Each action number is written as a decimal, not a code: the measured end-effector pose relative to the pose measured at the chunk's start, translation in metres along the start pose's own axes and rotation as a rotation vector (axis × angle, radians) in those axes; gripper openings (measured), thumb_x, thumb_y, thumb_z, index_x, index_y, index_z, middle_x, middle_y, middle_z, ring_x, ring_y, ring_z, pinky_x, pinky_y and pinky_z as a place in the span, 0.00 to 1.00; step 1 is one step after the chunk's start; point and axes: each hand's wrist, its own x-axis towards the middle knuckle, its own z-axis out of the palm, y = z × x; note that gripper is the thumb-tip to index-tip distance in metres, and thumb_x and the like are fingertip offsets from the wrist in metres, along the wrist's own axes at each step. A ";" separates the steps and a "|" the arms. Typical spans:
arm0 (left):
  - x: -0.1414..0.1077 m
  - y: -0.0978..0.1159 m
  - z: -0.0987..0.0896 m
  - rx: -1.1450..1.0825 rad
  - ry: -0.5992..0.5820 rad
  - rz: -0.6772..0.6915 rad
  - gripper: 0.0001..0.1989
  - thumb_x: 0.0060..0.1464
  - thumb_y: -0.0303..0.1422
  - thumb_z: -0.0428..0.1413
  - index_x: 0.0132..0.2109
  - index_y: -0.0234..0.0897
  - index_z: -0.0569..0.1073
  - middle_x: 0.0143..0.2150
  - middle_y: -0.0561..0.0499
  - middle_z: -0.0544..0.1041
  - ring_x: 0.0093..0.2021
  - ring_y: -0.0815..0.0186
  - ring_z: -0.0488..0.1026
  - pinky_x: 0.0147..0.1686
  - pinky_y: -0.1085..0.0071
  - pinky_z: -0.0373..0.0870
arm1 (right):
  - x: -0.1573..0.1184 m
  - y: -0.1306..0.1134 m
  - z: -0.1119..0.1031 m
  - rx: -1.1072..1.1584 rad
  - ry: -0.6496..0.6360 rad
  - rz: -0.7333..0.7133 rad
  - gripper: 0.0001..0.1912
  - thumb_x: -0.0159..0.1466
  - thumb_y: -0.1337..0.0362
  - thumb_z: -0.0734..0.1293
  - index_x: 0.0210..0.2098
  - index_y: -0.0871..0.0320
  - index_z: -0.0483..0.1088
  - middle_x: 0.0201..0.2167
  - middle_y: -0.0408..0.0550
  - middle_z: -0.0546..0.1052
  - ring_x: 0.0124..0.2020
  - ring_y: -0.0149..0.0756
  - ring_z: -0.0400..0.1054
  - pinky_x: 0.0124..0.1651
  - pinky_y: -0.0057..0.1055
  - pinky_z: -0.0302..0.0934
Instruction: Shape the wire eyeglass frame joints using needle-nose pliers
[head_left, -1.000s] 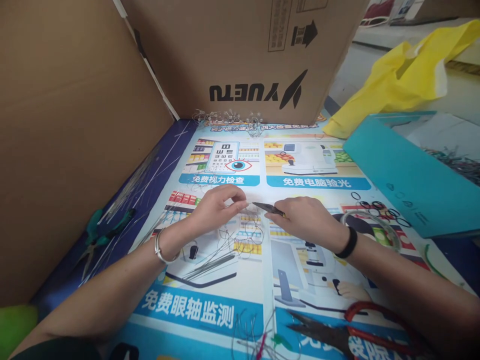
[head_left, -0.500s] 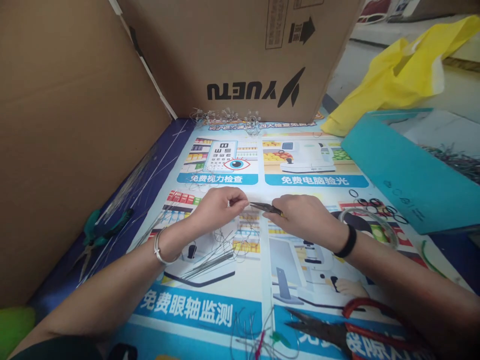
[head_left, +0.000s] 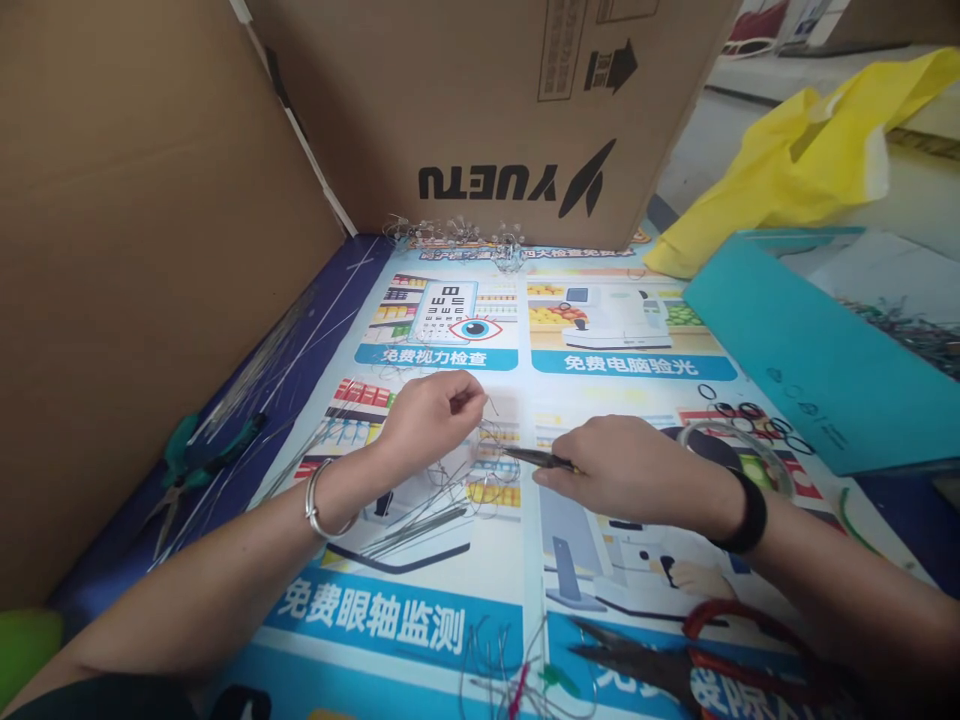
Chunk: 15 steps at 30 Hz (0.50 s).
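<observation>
The handles of the pliers (head_left: 534,458) are mostly hidden inside the right hand (head_left: 626,465), and the wire (head_left: 492,405) at the fingertips of the left hand (head_left: 435,415) is too thin to trace fully. The bottom edge cuts off the scissors (head_left: 637,660), the left edge a green thing (head_left: 26,650) of unclear kind, and the right edge the blue box (head_left: 810,370), whose tangled contents (head_left: 900,335) are too small to tell apart.

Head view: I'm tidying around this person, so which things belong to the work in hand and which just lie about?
Apparently in use:
pointed pliers, in the right hand
thin strand, pinched by the left hand
loose wires, perhaps

Seemingly lying about:
red-handled scissors
teal-handled pliers
black rings
</observation>
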 end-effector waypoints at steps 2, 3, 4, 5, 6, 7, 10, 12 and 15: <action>-0.001 0.001 0.000 0.006 0.007 0.011 0.06 0.51 0.30 0.51 0.29 0.38 0.72 0.25 0.55 0.74 0.26 0.72 0.67 0.27 0.73 0.61 | 0.001 -0.002 0.000 -0.019 0.012 0.015 0.24 0.63 0.50 0.54 0.28 0.58 0.74 0.25 0.53 0.77 0.28 0.42 0.71 0.27 0.31 0.53; -0.001 0.001 0.000 0.006 0.013 0.014 0.06 0.52 0.30 0.51 0.29 0.38 0.72 0.25 0.55 0.73 0.26 0.72 0.67 0.27 0.73 0.61 | 0.001 -0.002 0.000 -0.033 0.019 0.026 0.23 0.63 0.51 0.54 0.28 0.58 0.74 0.25 0.53 0.77 0.29 0.43 0.71 0.28 0.32 0.54; -0.001 0.001 0.000 0.004 0.018 0.017 0.06 0.52 0.30 0.51 0.29 0.38 0.71 0.25 0.55 0.73 0.25 0.72 0.67 0.27 0.73 0.61 | 0.000 -0.003 0.000 -0.047 0.026 0.038 0.23 0.63 0.51 0.55 0.28 0.58 0.74 0.25 0.53 0.77 0.29 0.43 0.71 0.28 0.32 0.54; -0.002 0.001 0.000 0.000 0.025 0.019 0.06 0.52 0.30 0.51 0.29 0.38 0.71 0.24 0.55 0.73 0.25 0.72 0.67 0.27 0.73 0.61 | 0.000 -0.004 0.000 -0.061 0.034 0.047 0.23 0.62 0.51 0.55 0.28 0.58 0.74 0.25 0.54 0.77 0.29 0.44 0.71 0.28 0.32 0.54; -0.002 0.001 0.000 -0.005 0.032 0.023 0.06 0.52 0.30 0.51 0.29 0.38 0.71 0.24 0.55 0.73 0.25 0.72 0.67 0.27 0.73 0.61 | -0.001 -0.005 0.000 -0.072 0.043 0.050 0.22 0.62 0.51 0.56 0.28 0.58 0.74 0.25 0.54 0.77 0.29 0.44 0.72 0.28 0.33 0.55; -0.002 0.001 0.000 -0.009 0.039 0.026 0.06 0.52 0.29 0.51 0.29 0.38 0.71 0.24 0.55 0.73 0.25 0.72 0.67 0.27 0.73 0.61 | -0.002 -0.005 0.000 -0.079 0.049 0.050 0.22 0.62 0.51 0.56 0.28 0.58 0.74 0.25 0.54 0.77 0.29 0.45 0.72 0.28 0.33 0.55; -0.003 0.000 -0.001 -0.005 0.058 0.025 0.06 0.52 0.29 0.51 0.29 0.38 0.71 0.25 0.55 0.73 0.25 0.71 0.67 0.27 0.73 0.61 | -0.004 -0.004 -0.001 -0.096 0.075 0.054 0.22 0.62 0.51 0.56 0.28 0.57 0.74 0.26 0.53 0.77 0.29 0.45 0.72 0.28 0.33 0.55; -0.003 0.000 -0.001 0.007 0.065 0.019 0.06 0.52 0.29 0.51 0.29 0.37 0.71 0.25 0.55 0.73 0.26 0.71 0.67 0.27 0.73 0.61 | -0.004 -0.003 -0.001 -0.107 0.089 0.067 0.22 0.63 0.50 0.55 0.28 0.57 0.74 0.26 0.52 0.77 0.28 0.44 0.72 0.27 0.33 0.55; -0.004 0.000 -0.001 0.017 0.068 0.017 0.06 0.52 0.29 0.51 0.29 0.37 0.71 0.25 0.55 0.73 0.26 0.72 0.67 0.27 0.73 0.61 | -0.003 -0.002 0.000 -0.117 0.087 0.062 0.22 0.63 0.50 0.55 0.28 0.56 0.73 0.25 0.51 0.77 0.27 0.43 0.71 0.26 0.32 0.54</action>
